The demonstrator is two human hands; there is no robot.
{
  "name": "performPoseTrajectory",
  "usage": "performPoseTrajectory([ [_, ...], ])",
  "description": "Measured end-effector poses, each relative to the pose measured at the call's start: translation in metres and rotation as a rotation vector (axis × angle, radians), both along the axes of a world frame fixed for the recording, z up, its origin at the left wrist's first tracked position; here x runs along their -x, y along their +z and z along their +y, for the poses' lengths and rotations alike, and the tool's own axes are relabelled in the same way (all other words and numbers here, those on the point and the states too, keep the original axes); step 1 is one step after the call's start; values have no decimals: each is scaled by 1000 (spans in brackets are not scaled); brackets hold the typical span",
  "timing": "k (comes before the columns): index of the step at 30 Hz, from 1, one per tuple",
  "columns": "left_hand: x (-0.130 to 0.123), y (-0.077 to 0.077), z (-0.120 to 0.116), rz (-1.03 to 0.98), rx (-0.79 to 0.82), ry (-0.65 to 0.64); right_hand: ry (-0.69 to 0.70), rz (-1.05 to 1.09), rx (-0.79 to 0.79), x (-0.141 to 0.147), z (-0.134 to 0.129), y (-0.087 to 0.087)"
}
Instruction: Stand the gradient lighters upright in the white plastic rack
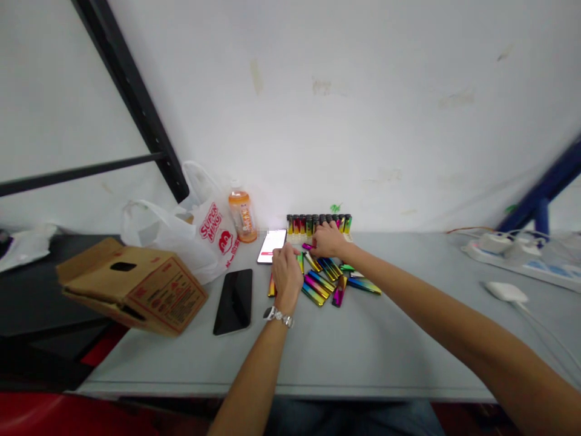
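Several shiny rainbow-coloured pieces that look like lighter cases [319, 286] lie loosely heaped on the grey table. Behind them, against the wall, a row of similar pieces with black tops [309, 224] stands upright in a pale holder. My right hand [327, 240] is at the front of that row, its fingers curled; a pink-purple piece [307, 246] shows beside its fingertips. To the left of the heap, my left hand [287, 272] is closed, next to a phone with a lit screen [272, 246]. What either hand holds, if anything, is hidden by the fingers.
On the left are a dark phone [233, 301], an open cardboard box [136, 284], a white plastic bag [200, 233] and an orange-labelled bottle [242, 217]. A power strip [521, 260] and a white charger [506, 292] with a cable lie on the right.
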State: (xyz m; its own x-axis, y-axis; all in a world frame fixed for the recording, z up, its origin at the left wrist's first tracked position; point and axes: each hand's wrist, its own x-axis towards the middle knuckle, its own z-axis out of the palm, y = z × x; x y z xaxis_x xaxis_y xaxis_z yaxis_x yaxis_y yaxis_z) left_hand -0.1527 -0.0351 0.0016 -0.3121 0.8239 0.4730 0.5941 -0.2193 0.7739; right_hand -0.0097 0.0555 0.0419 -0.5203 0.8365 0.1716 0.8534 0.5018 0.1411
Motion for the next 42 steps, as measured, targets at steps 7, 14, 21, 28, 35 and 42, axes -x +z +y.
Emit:
performPoseTrajectory([
  [7, -3, 2, 3, -59, 3, -27, -87, 219, 15, -19, -3, 3],
  [14, -20, 11, -7, -122, 42, -70, -53, 1244, 288, -58, -51, -10],
  [21, -30, 14, -13, -198, 67, -111, 94, 1758, 681, -37, -91, -14],
  [28, -34, 11, -13, -191, 35, -175, -140, 1597, 319, -33, -93, -31],
  [35, -35, 13, -15, -155, 69, -205, -216, 1456, 5, -33, -92, -34],
  [42, -35, 13, -14, -153, 68, -209, -227, 1465, 27, -32, -97, -33],
])
